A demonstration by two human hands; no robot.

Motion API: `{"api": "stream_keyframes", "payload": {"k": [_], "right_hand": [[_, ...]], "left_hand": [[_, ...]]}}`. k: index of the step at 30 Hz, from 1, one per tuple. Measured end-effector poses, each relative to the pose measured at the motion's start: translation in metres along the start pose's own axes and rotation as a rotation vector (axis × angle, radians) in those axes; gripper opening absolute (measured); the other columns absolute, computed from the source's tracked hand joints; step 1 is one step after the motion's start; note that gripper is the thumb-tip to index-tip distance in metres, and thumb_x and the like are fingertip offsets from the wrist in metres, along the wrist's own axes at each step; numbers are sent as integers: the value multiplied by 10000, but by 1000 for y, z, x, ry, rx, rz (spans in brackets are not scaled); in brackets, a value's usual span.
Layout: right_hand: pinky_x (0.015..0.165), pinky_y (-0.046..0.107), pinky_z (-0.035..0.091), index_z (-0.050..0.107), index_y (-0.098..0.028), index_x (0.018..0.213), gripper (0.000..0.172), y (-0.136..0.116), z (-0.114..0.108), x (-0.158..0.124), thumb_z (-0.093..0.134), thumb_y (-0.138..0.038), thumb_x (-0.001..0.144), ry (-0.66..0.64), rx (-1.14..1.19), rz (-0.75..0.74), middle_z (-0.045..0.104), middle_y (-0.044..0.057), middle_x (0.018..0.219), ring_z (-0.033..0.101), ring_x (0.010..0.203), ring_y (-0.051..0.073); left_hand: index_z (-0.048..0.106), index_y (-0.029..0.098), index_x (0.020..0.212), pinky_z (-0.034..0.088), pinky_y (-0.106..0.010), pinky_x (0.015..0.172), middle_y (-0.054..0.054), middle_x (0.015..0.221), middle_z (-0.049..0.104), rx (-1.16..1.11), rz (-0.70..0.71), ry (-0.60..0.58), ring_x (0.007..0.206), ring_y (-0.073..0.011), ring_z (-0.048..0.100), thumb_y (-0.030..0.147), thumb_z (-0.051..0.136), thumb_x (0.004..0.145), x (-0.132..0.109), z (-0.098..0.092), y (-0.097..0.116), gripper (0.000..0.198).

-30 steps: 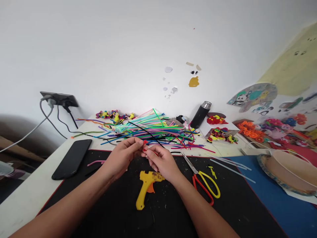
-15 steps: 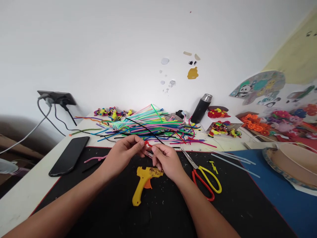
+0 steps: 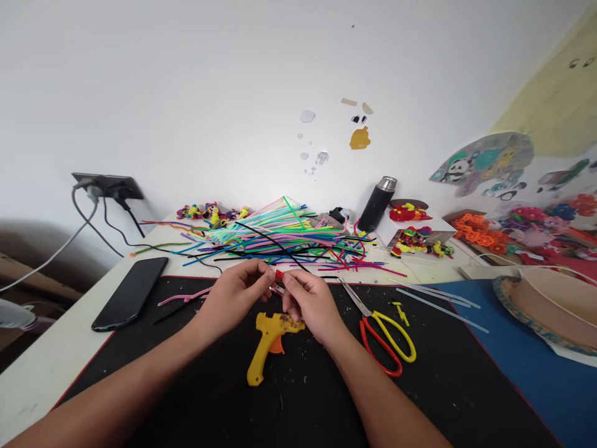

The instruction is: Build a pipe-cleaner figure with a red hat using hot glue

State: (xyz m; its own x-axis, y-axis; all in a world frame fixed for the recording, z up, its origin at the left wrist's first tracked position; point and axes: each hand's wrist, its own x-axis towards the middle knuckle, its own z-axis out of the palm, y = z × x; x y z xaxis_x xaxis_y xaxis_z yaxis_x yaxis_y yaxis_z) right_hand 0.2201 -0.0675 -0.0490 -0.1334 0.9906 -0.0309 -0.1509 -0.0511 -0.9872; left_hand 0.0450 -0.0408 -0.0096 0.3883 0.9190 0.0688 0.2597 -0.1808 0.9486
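Note:
My left hand (image 3: 242, 289) and my right hand (image 3: 310, 302) meet above the black mat, their fingertips close together. Between them is a small red piece (image 3: 279, 274), perhaps pipe cleaner, pinched from both sides and mostly covered by fingers. A shiny metal bit (image 3: 278, 289) shows just below it; I cannot make out what it belongs to. Under the hands lies a yellow glue gun (image 3: 265, 348) with an orange trigger, its nozzle end hidden by my right hand. To the right rest scissors (image 3: 380, 330) with one red and one yellow handle, partly opened.
Behind the hands is a heap of coloured pipe cleaners (image 3: 280, 233). A black phone (image 3: 130, 292) lies left, pink pipe cleaner (image 3: 181, 297) beside it. Glue sticks (image 3: 443, 308) and a small yellow piece (image 3: 400, 313) lie right. A black flask (image 3: 377, 204) stands at the back.
My fingertips have come closer together around the red piece, which now shows less. The right hand has shifted slightly left; the view has turned a little.

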Motion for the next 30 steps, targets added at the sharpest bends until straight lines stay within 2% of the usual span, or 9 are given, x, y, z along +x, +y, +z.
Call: {"api": "stream_keyframes", "payload": {"k": [8, 19, 30], "right_hand": [[391, 203, 249, 666, -175, 914, 432, 2, 2, -1, 639, -605, 885, -25, -2, 23, 604, -32, 557, 426, 368, 67], [395, 207, 273, 711, -152, 971, 442, 0, 2, -3, 622, -581, 911, -48, -37, 33, 566, -48, 537, 427, 369, 69], [397, 203, 289, 728, -148, 993, 405, 1, 2, -5, 606, -529, 932, -52, -99, 31, 545, -54, 529, 431, 384, 72]], "left_hand": [[613, 200, 805, 381, -243, 561, 37, 656, 534, 76, 7, 31, 592, -135, 489, 561, 598, 942, 1, 2, -7, 386], [656, 190, 834, 431, -235, 554, 9, 678, 613, 104, -1, 54, 581, -137, 550, 581, 625, 919, 0, 1, -1, 401], [652, 191, 865, 455, -241, 541, 7, 721, 653, 124, -13, 34, 576, -133, 561, 600, 624, 905, 4, -1, -6, 411]]}}
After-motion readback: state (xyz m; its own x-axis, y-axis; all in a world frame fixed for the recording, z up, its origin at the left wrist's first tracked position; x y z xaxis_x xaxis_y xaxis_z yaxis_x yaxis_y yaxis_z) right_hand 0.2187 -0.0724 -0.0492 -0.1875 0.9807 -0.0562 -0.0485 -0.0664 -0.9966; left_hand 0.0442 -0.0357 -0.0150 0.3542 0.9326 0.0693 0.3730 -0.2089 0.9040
